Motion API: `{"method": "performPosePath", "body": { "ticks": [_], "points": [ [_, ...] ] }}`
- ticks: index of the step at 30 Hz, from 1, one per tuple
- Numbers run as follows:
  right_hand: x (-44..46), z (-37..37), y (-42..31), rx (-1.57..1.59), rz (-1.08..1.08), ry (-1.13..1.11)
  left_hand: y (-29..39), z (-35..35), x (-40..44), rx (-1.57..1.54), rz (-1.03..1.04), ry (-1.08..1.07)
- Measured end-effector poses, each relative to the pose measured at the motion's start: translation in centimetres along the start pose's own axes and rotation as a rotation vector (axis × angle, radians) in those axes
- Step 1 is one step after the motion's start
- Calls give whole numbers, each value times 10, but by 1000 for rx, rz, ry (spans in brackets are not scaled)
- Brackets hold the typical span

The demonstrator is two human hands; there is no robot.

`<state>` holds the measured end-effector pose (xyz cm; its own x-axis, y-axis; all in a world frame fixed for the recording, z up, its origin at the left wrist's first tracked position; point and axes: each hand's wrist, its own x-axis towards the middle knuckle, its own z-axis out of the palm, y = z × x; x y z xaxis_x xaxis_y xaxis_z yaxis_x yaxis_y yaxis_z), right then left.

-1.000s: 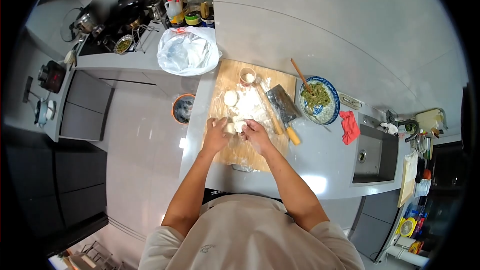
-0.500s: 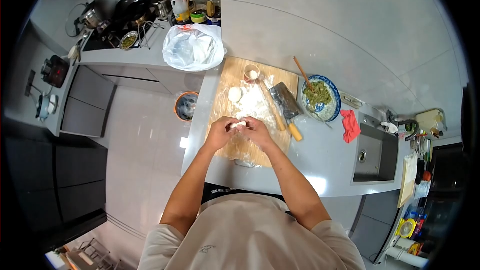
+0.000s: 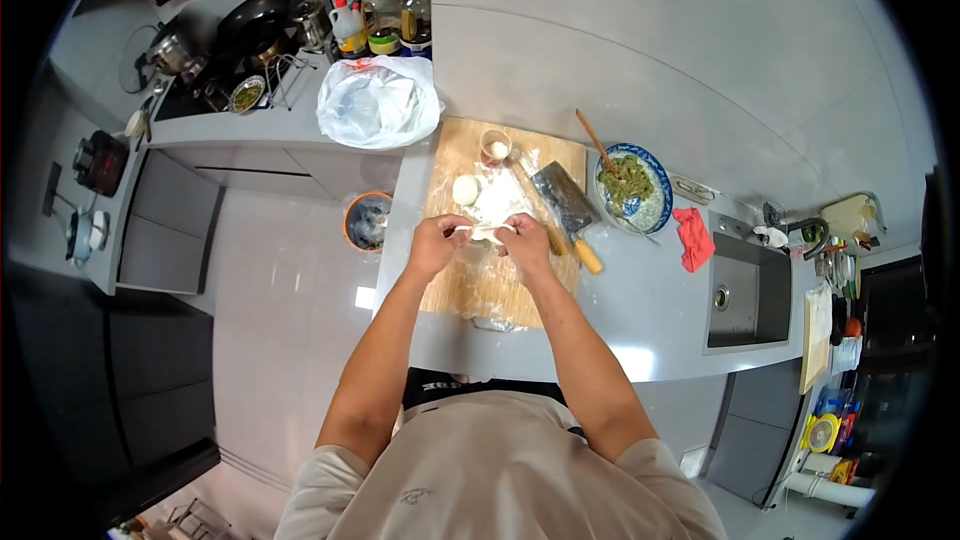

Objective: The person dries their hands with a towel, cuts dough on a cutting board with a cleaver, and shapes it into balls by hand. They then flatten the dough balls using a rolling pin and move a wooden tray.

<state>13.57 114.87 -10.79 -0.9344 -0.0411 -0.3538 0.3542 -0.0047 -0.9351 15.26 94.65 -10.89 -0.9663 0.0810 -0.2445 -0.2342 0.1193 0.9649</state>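
1. A blue-and-white bowl point(image 3: 656, 206) stands on the grey surface point(image 3: 622, 318), to the right of the wooden board point(image 3: 452, 287). It holds a chopped green mixture point(image 3: 626, 180), and a wooden utensil point(image 3: 592, 136) leans out over the rim.
2. A small cup point(image 3: 486, 153) near the board's far edge contains something white.
3. A white plastic bag point(image 3: 378, 105) sits open near the bottles point(image 3: 383, 18); its contents cannot be made out. An orange-rimmed bin point(image 3: 350, 224) with a dark interior stands on the floor, and a small dish point(image 3: 246, 94) of green food is on the stove.
4. The dough piece point(image 3: 489, 233) is between the two hands, above the near part of the floured patch point(image 3: 502, 202). The left hand point(image 3: 435, 245) grasps its left end in bent fingers; the right hand point(image 3: 526, 242) pinches its right end. Both forearms reach forward from the body and converge over the board.
5. A round dough ball point(image 3: 465, 190) lies just beyond the left hand. A rolling pin point(image 3: 556, 239) and a cleaver point(image 3: 563, 197) lie to the right.
6. The bottles carry coloured labels, too small to read. The shirt point(image 3: 480, 470) bears a small dark mark, also illegible.
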Motion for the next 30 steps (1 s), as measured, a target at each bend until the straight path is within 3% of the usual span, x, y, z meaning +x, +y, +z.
{"method": "performPosePath", "body": {
  "ticks": [2, 4, 6, 8, 10, 13, 15, 16, 18, 26, 28, 30],
  "points": [
    [4, -3, 24, 129, 52, 276, -6, 9, -1, 17, 7, 235],
    [5, -12, 46, 147, 47, 357, -16, 17, 1, 100, 5, 294],
    [7, -24, 60, -275, -52, 179, -37, 28, 4, 188, -1, 352],
    [9, -28, 62, -251, -23, 106, -67, 33, 13, 237, 252, 276],
    [9, -29, 60, 96, 8, 25, -69, 32, 8, 277, 233, 201],
    [20, -37, 59, 125, 89, -81, -59, 29, 12, 172, 244, 218],
    [24, -39, 58, 65, 70, -92, -42, 20, 10, 498, 45, -91],
    [28, -39, 56, 10, 41, -99, -34, 17, 5, 498, 43, -84],
    [35, -39, 53, -7, 43, -126, -30, 14, -8, 731, 353, -173],
    [29, -39, 64, -89, 67, -109, -52, 28, -8, 685, 96, -12],
    [32, -42, 67, -732, -379, -79, -56, 26, -12, 735, 273, 0],
    [36, -40, 69, -771, -447, -41, -51, 25, -19, 709, 253, 0]
  ]
}}
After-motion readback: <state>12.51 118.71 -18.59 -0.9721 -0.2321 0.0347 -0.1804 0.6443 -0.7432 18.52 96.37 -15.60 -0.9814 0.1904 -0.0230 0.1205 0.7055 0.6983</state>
